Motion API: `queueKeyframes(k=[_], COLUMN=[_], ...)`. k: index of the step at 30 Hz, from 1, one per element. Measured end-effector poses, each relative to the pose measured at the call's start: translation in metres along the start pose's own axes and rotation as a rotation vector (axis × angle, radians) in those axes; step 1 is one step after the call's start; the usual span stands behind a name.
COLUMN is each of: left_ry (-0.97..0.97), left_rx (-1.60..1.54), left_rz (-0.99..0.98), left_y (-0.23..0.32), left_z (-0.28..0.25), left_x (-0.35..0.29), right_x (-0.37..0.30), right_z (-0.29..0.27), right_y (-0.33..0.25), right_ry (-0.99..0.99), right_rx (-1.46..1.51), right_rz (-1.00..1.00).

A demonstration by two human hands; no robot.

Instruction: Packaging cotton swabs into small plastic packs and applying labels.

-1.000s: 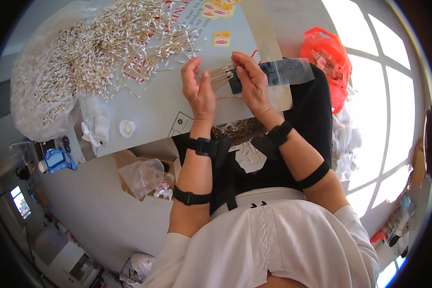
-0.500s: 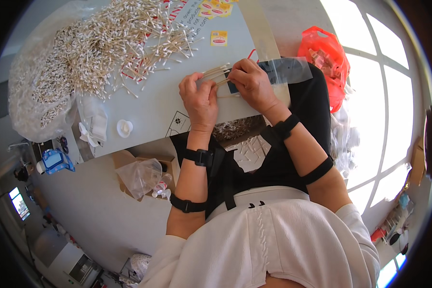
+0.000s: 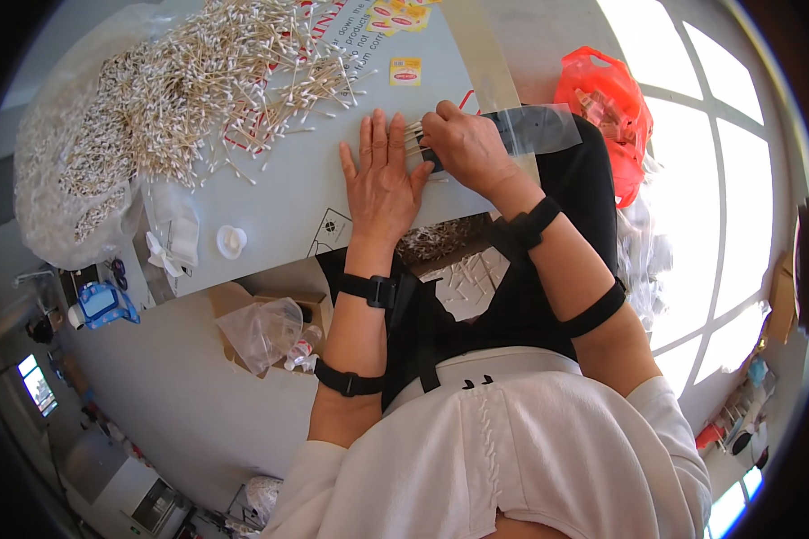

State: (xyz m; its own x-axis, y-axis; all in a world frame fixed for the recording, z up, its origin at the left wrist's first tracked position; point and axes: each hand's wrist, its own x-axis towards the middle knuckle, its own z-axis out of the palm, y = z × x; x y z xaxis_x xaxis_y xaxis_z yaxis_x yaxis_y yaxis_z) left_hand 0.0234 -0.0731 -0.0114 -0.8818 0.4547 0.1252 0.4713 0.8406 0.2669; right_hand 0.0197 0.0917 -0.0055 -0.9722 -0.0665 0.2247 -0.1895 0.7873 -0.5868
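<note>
My left hand (image 3: 383, 184) lies flat on the grey tabletop (image 3: 283, 211), its fingers stretched out beside a small row of cotton swabs (image 3: 413, 137). Its thumb points to the swabs' near end. Curled over these swabs, the fingers of my right hand (image 3: 469, 151) are closed on them, and its fingertips hide part of the row. Under and beyond the right hand extends a dark strip with a clear plastic end (image 3: 548, 128), which reaches past the table's right edge. A large heap of loose cotton swabs (image 3: 189, 85) covers the far left of the table.
A clear plastic bag (image 3: 40, 202) surrounds the heap's left side. Yellow cards (image 3: 404, 72) lie at the back. A white round piece (image 3: 231, 242) is near the front edge. Below are a box of swabs (image 3: 440, 237) and a cardboard box (image 3: 239, 355). A red bag (image 3: 643, 135) sits right.
My left hand has let go of the swabs and flattened onto the table. My right hand has shifted slightly left over the row of swabs.
</note>
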Motion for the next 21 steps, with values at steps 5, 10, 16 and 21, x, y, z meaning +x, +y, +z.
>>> queueKeyframes(k=[5,10,16,21], left_ry=[-0.033,-0.078,-0.039,-0.03], left_rx=[-0.013,0.004,-0.016,0.012], left_rz=[0.014,0.053,0.024,0.021], left_y=[0.001,-0.001,0.002,0.001], left_z=[-0.004,-0.009,-0.007,-0.003], left_x=[-0.001,-0.003,-0.003,-0.004], right_x=[0.01,0.015,-0.014,-0.019], right_z=[-0.008,-0.011,-0.009,-0.007], right_y=[-0.007,-0.004,0.006,-0.005], right_ry=[-0.109,-0.251,-0.078,0.018], right_rx=[0.054,-0.02,0.173,-0.008], right_rz=[0.234,0.217,-0.105,-0.24])
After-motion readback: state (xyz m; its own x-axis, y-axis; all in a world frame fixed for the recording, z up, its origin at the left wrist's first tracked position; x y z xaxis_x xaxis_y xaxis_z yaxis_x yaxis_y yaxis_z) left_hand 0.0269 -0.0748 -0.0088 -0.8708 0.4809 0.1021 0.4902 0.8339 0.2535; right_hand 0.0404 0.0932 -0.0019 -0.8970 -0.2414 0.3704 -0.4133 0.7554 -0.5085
